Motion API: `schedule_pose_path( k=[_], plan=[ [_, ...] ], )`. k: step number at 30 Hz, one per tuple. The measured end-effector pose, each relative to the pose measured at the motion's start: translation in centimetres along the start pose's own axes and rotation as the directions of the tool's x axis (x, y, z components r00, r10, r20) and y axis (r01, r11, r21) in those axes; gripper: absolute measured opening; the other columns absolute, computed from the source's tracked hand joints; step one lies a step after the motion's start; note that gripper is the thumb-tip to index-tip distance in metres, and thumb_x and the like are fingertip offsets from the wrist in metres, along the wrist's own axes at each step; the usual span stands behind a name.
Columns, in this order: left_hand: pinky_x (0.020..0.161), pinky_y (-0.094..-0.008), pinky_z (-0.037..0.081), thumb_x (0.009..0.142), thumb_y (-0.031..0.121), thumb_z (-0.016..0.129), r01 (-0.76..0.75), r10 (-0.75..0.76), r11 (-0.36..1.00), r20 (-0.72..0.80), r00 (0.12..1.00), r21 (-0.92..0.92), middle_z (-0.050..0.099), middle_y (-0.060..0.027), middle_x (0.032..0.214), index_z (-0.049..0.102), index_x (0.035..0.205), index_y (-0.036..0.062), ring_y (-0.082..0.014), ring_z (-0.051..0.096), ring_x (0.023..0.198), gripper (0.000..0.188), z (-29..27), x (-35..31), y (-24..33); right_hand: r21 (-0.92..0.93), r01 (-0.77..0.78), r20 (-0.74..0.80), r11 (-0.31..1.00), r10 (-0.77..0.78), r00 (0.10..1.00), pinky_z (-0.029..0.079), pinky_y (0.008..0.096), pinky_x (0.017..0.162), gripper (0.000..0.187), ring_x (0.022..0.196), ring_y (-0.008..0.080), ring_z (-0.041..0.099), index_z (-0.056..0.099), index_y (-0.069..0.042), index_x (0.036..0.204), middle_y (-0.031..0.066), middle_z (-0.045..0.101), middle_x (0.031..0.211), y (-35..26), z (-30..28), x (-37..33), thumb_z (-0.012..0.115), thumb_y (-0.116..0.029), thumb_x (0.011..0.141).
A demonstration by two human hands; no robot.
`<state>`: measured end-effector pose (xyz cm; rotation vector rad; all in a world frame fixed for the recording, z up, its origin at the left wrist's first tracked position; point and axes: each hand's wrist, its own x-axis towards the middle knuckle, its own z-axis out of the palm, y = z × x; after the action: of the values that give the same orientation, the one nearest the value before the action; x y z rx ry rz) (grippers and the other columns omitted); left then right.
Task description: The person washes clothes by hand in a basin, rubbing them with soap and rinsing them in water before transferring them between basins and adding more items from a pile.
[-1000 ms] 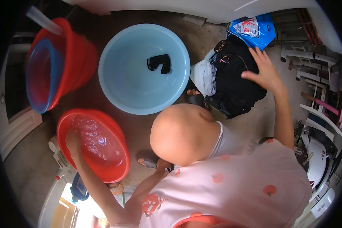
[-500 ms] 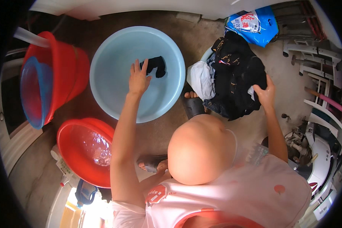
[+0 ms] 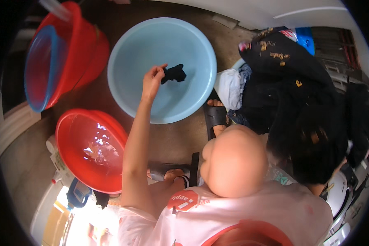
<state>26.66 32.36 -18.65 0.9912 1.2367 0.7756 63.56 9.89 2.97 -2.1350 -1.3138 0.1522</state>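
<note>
My left hand is over the large light-blue basin, fingers curled in a pinch at the near edge of a small black sock-like cloth. To the right, a large black garment with gold lettering is raised and spread out toward me. It covers my right hand and most of that forearm; only a bit of the arm shows below it. Beside the garment lie a white cloth and some denim, over the rim of another light-blue basin.
At the left stand a red bucket and a blue basin. Nearer is a red basin with shiny water or plastic inside. A blue jug stands below it. My sandalled feet are between the basins. At the right is a white machine.
My left fingers went from spread to pinched at the black cloth, which changed shape. The black garment rose and spread rightward, covering my right hand. The view shifted slightly.
</note>
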Motion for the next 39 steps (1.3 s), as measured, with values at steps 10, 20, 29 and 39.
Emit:
schedule_pose_path(
  k=[10,20,29,39],
  plan=[
    [0.073,-0.0275,0.044,0.087,0.024,0.045,-0.088,0.055,0.828,-0.076,0.996,-0.554,0.055,-0.0031,0.079,0.054,0.107,0.0081,-0.0143,0.054,0.078,0.027,-5.9,-3.9,9.8,-0.164,0.351,0.709,0.922,-0.138,0.692,0.045,0.037,0.086,0.033,0.096,0.0259,0.057,0.061,-0.001,0.108,0.014,0.059,0.108,-1.1,5.1,-0.9,0.055,-0.024,0.084],
    [0.082,-0.025,0.043,0.075,0.028,0.068,-0.19,0.195,0.98,0.4,0.896,-0.051,0.062,-0.0044,0.089,0.064,0.105,0.0005,-0.0135,0.056,0.086,0.041,-1.3,-7.2,13.9,-0.105,0.76,0.474,0.641,-0.64,0.605,0.043,0.0403,0.091,0.034,0.103,0.0302,0.056,0.063,-0.002,0.108,0.0178,0.058,0.115,-18.4,0.5,17.9,0.051,-0.027,0.088],
    [0.091,-0.0376,0.045,0.076,0.019,0.058,0.031,0.201,0.789,-0.305,0.931,0.614,0.06,-0.0196,0.112,0.054,0.124,0.0058,-0.0326,0.058,0.104,0.05,-8.6,-6.7,9.6,0.325,0.377,0.839,0.867,-0.449,0.307,0.045,0.033,0.09,0.042,0.107,0.0221,0.057,0.057,-0.004,0.12,0.0119,0.061,0.117,-22.4,18.2,14.6,0.064,-0.026,0.085],
    [0.073,-0.0378,0.054,0.07,0.002,0.064,-0.706,0.42,0.521,0.576,0.701,0.479,0.041,-0.0112,0.14,0.044,0.134,0.0187,-0.032,0.063,0.093,0.069,9.5,-7.0,8.7,-0.499,0.227,0.529,0.836,0.086,0.845,0.021,0.0475,0.11,0.103,0.136,0.0468,0.015,0.026,-0.008,0.143,0.0301,0.014,0.147,-0.1,5.8,11.2,0.078,-0.047,0.064]
  ],
)
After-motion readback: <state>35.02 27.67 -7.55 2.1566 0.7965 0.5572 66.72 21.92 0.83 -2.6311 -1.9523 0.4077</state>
